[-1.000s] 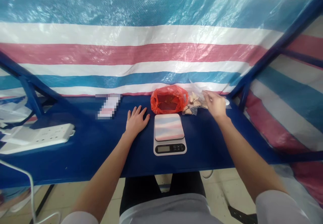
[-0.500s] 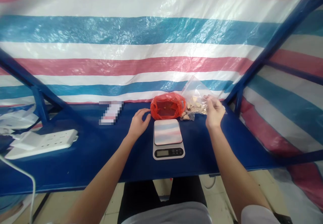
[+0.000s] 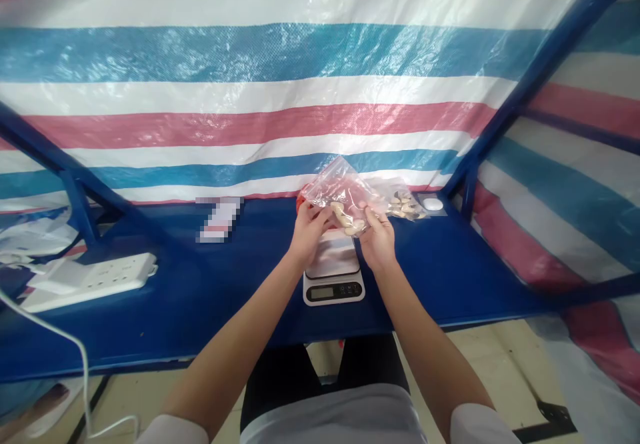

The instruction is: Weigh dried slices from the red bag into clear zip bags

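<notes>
A clear zip bag [image 3: 345, 184] holding several pale, beige pieces is up over the kitchen scale, tilted. My right hand [image 3: 379, 239] grips its lower right side, with the thumb on top. At the bag's left edge, my left hand [image 3: 307, 234] has its fingers closed on the plastic. Under the hands stands the white kitchen scale [image 3: 334, 293], its plate partly covered by them. Behind the bag, only a bit of the red plastic bag [image 3: 300, 202] shows. A second clear bag with similar pieces [image 3: 406, 205] lies to the right of my right hand.
A small white round object [image 3: 433, 204] lies at the back right of the blue table [image 3: 240, 284]. On the left are a white power strip [image 3: 107, 277] with a cable and a blurred-out item [image 3: 219, 220]. A striped sheet [image 3: 240, 124] hangs behind; blue frame bars slope at both sides.
My right hand has brought a clear bag of pieces leftward from the back right to above the scale. My left hand has moved right to it from beside the red bag.
</notes>
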Motion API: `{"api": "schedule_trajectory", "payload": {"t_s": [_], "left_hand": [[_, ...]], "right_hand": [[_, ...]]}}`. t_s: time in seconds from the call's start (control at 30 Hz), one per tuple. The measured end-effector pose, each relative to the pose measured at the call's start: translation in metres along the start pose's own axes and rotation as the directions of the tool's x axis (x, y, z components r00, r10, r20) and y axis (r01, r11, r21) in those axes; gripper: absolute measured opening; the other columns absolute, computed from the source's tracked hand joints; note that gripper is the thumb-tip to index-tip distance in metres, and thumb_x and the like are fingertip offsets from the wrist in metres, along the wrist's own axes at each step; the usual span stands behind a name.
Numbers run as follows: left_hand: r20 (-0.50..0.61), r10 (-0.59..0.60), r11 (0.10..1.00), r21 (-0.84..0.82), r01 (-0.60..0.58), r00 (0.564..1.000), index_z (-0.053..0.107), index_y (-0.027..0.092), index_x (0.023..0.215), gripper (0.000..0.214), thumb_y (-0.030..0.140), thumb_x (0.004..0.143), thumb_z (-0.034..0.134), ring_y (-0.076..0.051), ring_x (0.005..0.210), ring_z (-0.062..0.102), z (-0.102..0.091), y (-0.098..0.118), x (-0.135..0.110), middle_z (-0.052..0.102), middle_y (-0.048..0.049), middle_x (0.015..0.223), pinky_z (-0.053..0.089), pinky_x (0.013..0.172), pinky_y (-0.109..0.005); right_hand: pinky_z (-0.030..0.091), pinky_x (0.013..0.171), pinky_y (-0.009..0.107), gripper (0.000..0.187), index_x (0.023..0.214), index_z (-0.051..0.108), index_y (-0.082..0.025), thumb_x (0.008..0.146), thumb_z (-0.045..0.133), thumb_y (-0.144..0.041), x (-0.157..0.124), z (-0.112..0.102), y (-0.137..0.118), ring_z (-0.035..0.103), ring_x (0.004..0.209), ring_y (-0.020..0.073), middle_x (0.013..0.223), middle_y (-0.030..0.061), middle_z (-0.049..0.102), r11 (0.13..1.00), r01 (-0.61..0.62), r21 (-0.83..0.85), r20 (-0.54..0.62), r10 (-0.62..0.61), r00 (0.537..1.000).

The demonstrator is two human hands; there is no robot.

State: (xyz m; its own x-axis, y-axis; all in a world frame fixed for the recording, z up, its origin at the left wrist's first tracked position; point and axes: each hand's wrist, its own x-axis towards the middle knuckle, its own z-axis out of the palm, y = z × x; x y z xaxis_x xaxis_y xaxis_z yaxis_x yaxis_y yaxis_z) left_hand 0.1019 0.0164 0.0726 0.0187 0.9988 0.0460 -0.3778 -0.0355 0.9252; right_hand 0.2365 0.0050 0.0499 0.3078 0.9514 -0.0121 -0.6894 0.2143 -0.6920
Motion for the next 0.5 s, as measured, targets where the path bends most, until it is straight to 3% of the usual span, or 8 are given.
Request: {"api": "schedule_trajectory", "payload": {"t_s": [0.2,0.33,0.5], "left_hand": [[0.0,0.063,0.996,-0.061,-0.063,0.998,0.051,0.021,0.107,0.051,0.027,0.068,0.083,-0.02,0.089,0.071,-0.006,0.002,-0.003,0.072,-0.0034,0.094,0.06,0.074,-0.033],[0.009,0.075,0.997,-0.005,-0.075,0.997,0.05,0.021,0.112,0.06,0.028,0.064,0.085,-0.016,0.072,0.069,-0.025,0.015,0.001,0.071,0.0004,0.084,0.057,0.063,-0.028],[0.102,0.035,0.992,0.116,-0.047,0.994,0.052,0.021,0.113,0.059,0.031,0.065,0.084,-0.011,0.056,0.064,-0.054,0.032,0.006,0.069,0.0032,0.079,0.052,0.056,-0.024]], "right_hand": [[0.06,0.074,0.032,0.029,0.088,0.073,-0.023,0.063,0.086,-0.028,-0.009,-0.005,0.002,0.072,0.102,0.025,0.099,0.0029,0.077,0.992,-0.095,-0.079,0.085,0.102,0.991],[0.058,0.087,0.034,0.038,0.098,0.075,-0.027,0.063,0.087,-0.032,-0.006,-0.01,-0.011,0.072,0.104,0.0227,0.108,0.0018,0.077,0.984,-0.089,-0.152,0.194,0.118,0.974],[0.059,0.083,0.032,0.042,0.109,0.073,-0.029,0.07,0.082,-0.041,0.01,0.004,-0.022,0.072,0.103,0.0207,0.118,0.0029,0.074,0.955,-0.031,-0.296,0.259,0.112,0.959]]}}
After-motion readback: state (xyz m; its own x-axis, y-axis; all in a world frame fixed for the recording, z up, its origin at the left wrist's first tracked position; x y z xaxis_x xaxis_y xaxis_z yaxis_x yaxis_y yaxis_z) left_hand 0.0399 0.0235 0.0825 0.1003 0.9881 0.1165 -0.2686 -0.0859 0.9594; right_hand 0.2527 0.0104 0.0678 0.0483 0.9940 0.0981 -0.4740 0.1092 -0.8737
